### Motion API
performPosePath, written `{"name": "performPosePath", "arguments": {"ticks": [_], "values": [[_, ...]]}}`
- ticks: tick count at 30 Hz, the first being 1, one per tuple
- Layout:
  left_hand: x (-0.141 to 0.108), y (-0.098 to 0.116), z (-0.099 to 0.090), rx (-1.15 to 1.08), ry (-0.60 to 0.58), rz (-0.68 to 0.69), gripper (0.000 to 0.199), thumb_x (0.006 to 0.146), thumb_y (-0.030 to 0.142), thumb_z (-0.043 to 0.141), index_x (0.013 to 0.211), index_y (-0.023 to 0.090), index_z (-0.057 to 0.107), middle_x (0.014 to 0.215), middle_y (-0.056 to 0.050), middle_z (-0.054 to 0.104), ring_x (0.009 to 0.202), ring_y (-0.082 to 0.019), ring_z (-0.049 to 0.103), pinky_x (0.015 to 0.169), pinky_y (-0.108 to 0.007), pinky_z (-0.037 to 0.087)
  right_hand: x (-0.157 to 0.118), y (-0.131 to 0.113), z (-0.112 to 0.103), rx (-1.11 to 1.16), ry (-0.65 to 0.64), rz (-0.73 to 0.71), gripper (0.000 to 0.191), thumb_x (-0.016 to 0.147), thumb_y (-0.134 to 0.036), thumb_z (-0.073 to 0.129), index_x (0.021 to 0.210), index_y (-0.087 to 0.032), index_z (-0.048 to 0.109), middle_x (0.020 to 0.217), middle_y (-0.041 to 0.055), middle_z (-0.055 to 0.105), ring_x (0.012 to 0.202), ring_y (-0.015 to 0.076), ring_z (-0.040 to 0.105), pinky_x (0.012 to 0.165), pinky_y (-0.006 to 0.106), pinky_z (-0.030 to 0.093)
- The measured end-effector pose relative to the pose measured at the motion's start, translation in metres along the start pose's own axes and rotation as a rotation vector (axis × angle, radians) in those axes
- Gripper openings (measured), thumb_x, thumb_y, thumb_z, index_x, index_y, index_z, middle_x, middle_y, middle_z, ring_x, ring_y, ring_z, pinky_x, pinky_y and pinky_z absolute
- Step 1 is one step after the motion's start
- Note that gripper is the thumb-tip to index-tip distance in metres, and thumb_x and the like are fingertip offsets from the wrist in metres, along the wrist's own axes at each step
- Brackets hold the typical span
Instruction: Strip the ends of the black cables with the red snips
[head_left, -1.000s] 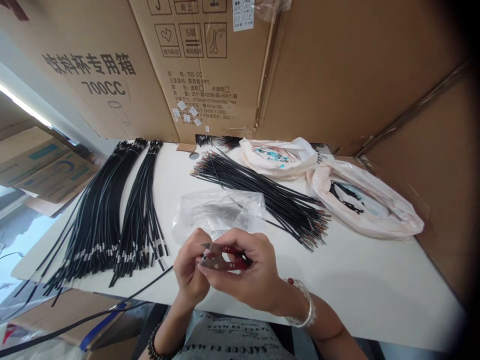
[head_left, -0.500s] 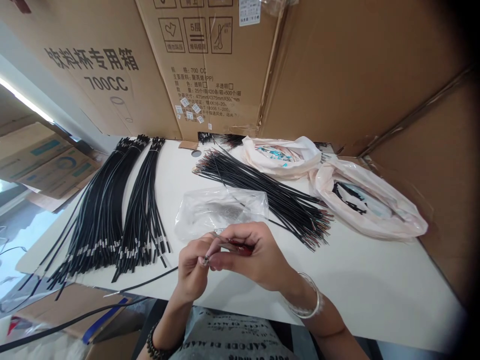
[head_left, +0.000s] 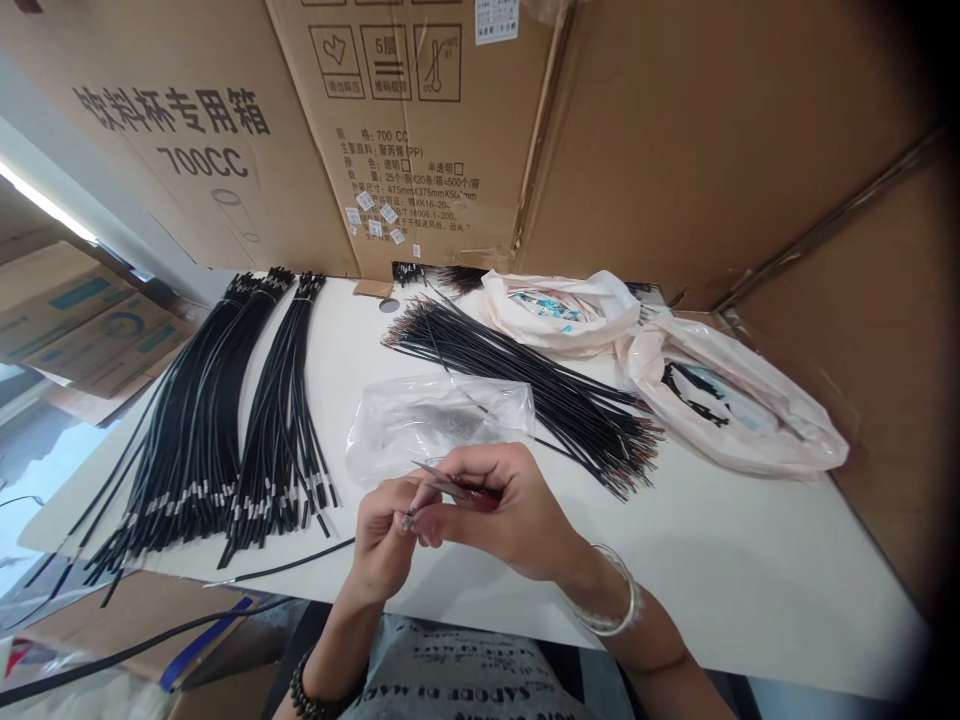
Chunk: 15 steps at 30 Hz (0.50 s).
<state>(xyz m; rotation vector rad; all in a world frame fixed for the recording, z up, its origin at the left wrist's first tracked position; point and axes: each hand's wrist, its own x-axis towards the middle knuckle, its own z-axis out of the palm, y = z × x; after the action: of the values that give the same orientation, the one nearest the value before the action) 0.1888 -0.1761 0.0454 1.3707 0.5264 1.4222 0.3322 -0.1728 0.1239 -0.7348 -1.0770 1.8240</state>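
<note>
My left hand (head_left: 386, 535) is closed, pinching a black cable (head_left: 315, 553) whose far end trails left over the table edge. A small shiny piece (head_left: 408, 519) shows at the cable's tip between my fingertips. My right hand (head_left: 499, 510) is closed around red-handled scissors (head_left: 448, 484), the pointed metal blades aimed left above my left fingers. Its thumb and fingertip also meet the cable's tip. Most of the handle is hidden in the palm. Just beyond both hands lies a clear plastic bag (head_left: 390, 425) with small grey things inside.
Finished-looking black cables (head_left: 195, 420) with white bands lie bundled at left. Another black cable bundle (head_left: 525, 390) crosses the middle. Two pale bags hold small parts: one bluish (head_left: 622, 300), the other black (head_left: 795, 440). Cardboard (head_left: 637, 150) walls the table's back and right.
The scissor blades now show more plainly, their tip lifted clear above my left fingers. Both hands keep nearly the same place, and the view has shifted slightly.
</note>
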Motion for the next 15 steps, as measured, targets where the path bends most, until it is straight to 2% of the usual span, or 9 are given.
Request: {"name": "performPosePath", "arguments": {"ticks": [2,5,8,13,15], "values": [[-0.0001,-0.0007,-0.0001,-0.001,-0.011,0.009,0.043,0.095,0.044,0.052,0.06,0.02,0.061,0.049,-0.001,0.058,0.047,-0.013,0.05,0.054,-0.028,0.046,0.0003,-0.0002,-0.0007,-0.009,-0.008,0.006,0.026,0.062,-0.033,0.088,0.07,-0.017,0.069,0.06,-0.0022,0.064,0.057,0.0096,0.058,0.056,0.022,0.048],[0.0005,-0.0009,0.0001,0.008,-0.033,0.029,0.043,0.096,0.042,0.05,0.062,0.021,0.063,0.049,-0.001,0.056,0.04,-0.01,0.037,0.042,-0.025,0.033,0.0005,-0.0015,-0.0008,-0.041,-0.028,-0.011,0.028,0.068,-0.04,0.083,0.067,-0.017,0.066,0.059,-0.0012,0.063,0.057,0.0102,0.058,0.057,0.024,0.049],[0.0021,0.0,0.001,0.014,-0.069,0.056,0.045,0.098,0.042,0.046,0.062,0.02,0.063,0.047,0.0,0.051,0.039,-0.009,0.031,0.038,-0.024,0.024,0.0001,-0.0027,0.0001,-0.042,-0.029,-0.031,0.029,0.071,-0.041,0.081,0.067,-0.017,0.066,0.059,-0.0008,0.063,0.058,0.0102,0.058,0.057,0.024,0.05],[0.0038,0.0018,0.0019,0.012,-0.089,0.06,0.047,0.098,0.044,0.045,0.061,0.019,0.059,0.048,0.0,0.053,0.038,-0.008,0.028,0.037,-0.024,0.022,-0.0008,-0.0026,0.0006,-0.012,-0.029,-0.02,0.027,0.066,-0.036,0.086,0.067,-0.016,0.067,0.059,-0.0015,0.063,0.057,0.0096,0.058,0.057,0.023,0.05],[0.0033,0.002,0.0017,0.012,-0.087,0.055,0.048,0.098,0.045,0.044,0.06,0.019,0.058,0.049,0.0,0.055,0.038,-0.008,0.029,0.038,-0.023,0.026,-0.0012,-0.0019,0.0001,-0.022,-0.032,-0.018,0.028,0.065,-0.037,0.086,0.069,-0.016,0.067,0.059,-0.0014,0.063,0.057,0.0099,0.059,0.057,0.023,0.05]]}}
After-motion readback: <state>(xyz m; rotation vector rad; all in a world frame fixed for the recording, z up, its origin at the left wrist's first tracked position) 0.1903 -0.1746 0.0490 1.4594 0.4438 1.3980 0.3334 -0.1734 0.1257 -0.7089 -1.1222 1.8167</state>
